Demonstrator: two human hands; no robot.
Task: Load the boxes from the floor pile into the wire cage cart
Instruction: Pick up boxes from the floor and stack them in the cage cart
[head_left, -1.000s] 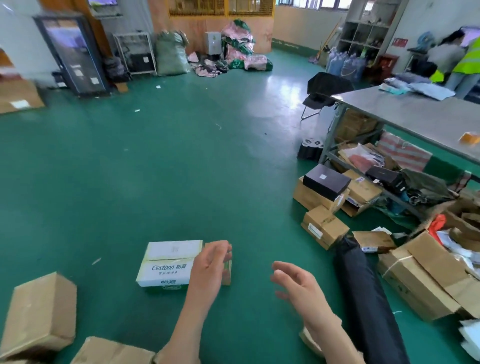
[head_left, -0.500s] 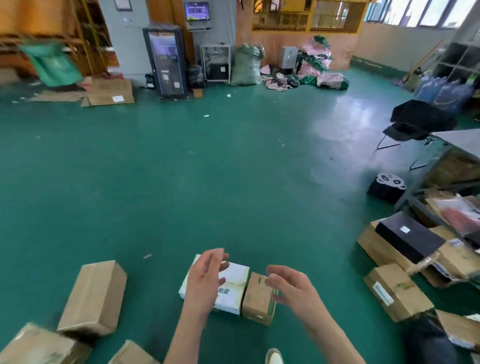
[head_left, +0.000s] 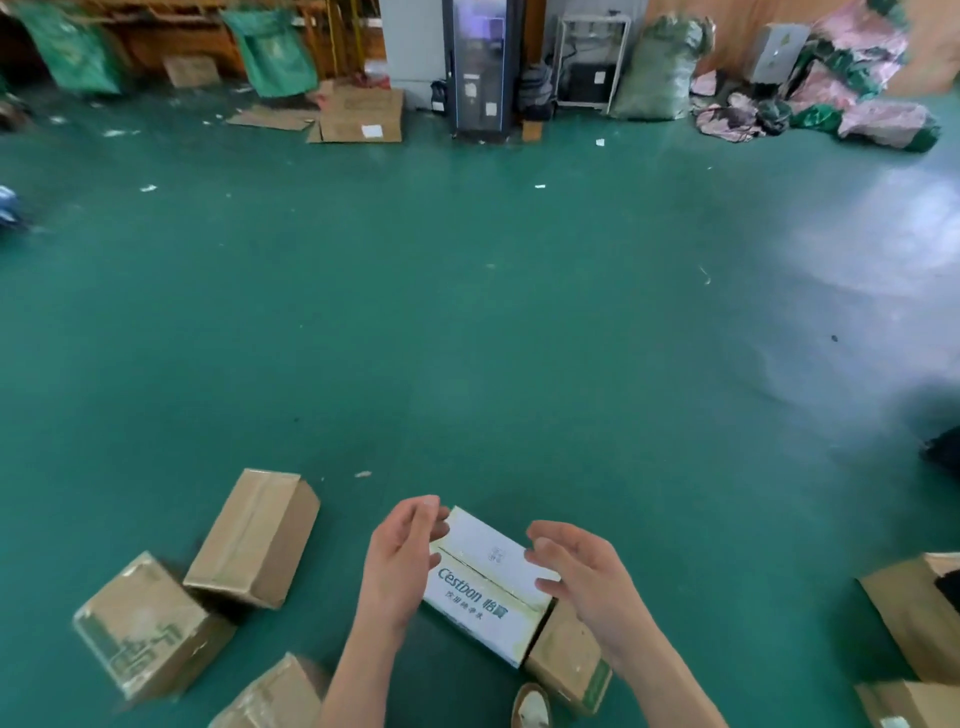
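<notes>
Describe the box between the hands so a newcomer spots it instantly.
On the green floor, just in front of the person, lie loose cartons. Between the left hand and right hand lies a white box, its right end beside a small brown carton. It alone is white, printed "Cestbon"; the rest are brown cardboard.

Green floor (head_left: 467, 322); dark upright cabinet (head_left: 478, 67) at far wall; stuffed green sack (head_left: 662, 67) to its right; flattened cardboard (head_left: 358, 117) to its left.
</notes>
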